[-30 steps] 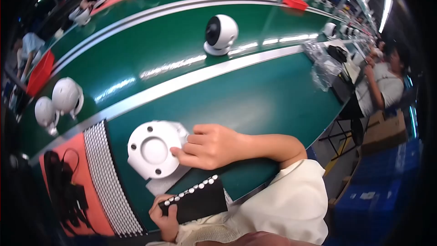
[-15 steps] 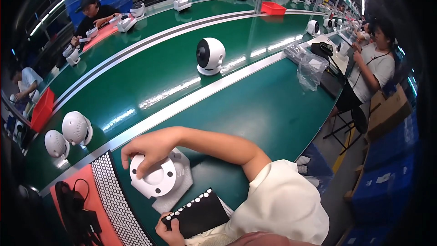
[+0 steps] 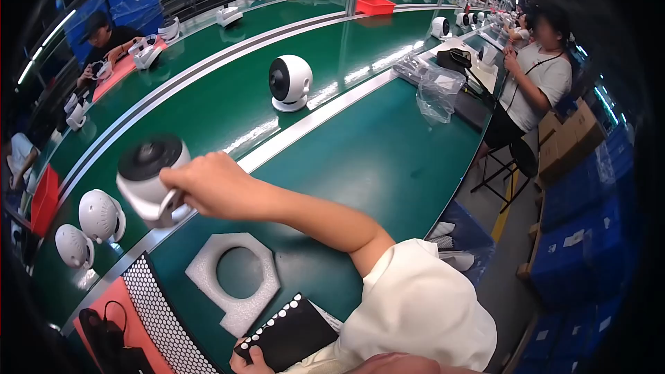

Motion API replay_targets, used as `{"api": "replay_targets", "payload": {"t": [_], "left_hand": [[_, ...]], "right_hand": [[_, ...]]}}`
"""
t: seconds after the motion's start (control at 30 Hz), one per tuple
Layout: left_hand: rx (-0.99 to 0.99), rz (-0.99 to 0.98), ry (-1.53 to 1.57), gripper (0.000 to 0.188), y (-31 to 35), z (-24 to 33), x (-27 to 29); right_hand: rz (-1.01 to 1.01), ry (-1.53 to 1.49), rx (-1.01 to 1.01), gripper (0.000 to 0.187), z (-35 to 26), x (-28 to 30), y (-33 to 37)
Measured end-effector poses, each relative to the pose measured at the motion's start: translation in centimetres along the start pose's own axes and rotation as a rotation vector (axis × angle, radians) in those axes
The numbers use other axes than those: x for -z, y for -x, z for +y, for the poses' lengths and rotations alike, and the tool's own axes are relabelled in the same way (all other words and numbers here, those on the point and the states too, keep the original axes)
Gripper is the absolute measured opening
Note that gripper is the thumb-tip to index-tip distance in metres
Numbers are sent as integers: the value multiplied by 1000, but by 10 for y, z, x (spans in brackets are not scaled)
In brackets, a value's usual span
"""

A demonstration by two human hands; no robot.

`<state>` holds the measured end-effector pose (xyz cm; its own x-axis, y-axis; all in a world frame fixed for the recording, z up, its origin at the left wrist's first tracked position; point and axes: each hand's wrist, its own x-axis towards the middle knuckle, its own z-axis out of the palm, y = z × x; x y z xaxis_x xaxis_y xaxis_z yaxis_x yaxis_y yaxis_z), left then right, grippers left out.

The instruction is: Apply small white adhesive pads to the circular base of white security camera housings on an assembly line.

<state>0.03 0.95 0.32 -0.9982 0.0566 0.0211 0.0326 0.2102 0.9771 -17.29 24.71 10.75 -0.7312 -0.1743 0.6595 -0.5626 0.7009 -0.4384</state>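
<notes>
My right hand [image 3: 216, 188] is closed on a white camera [image 3: 142, 194] with a round black front, lifted and tilted above the edge between the work table and the green belt. The camera is slightly blurred. A white foam cradle [image 3: 269, 266] with a round hole lies on the table below my right forearm, with nothing in its hole. At the bottom, my left hand [image 3: 251, 359] grips a black sheet [image 3: 298, 336] with a row of white round dots along one edge, its thumb on top. Paler sheets show under its right side.
Two white cameras [image 3: 100, 215] stand on the belt at left, another [image 3: 291, 83] further along. A honeycomb-patterned strip [image 3: 163, 312] and an orange mat with black cables [image 3: 114, 332] lie at lower left. Clear plastic bags [image 3: 440, 93] lie at the table's far right, near a co-worker [image 3: 540, 69].
My right hand has raised the camera off the foam cradle and carried it up and left, its black front now showing. My left hand still holds the black sheet. The whole view has shifted slightly.
</notes>
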Motion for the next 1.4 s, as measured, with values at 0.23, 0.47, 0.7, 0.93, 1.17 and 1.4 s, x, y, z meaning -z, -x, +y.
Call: {"api": "replay_targets", "payload": {"t": [0.23, 0.47, 0.7, 0.93, 1.17, 1.4], "left_hand": [[41, 8, -102, 19, 2, 0, 4], [26, 6, -91, 16, 0, 2, 12], [-33, 17, -118, 15, 2, 2, 21], [45, 3, -9, 13, -4, -3, 31], [-120, -37, -84, 16, -15, -20, 42], [-239, -93, -6, 15, -18, -28, 40]], "right_hand": [[308, 417, -89, 5, 106, -79, 4], [197, 759, -244, 20, 163, -106, 27], [-376, 627, -588, 41, 177, -99, 33], [-344, 573, -692, 38, 187, -104, 30], [-528, 750, -721, 35, 180, -93, 18], [-545, 806, -839, 37, 188, -89, 25]]}}
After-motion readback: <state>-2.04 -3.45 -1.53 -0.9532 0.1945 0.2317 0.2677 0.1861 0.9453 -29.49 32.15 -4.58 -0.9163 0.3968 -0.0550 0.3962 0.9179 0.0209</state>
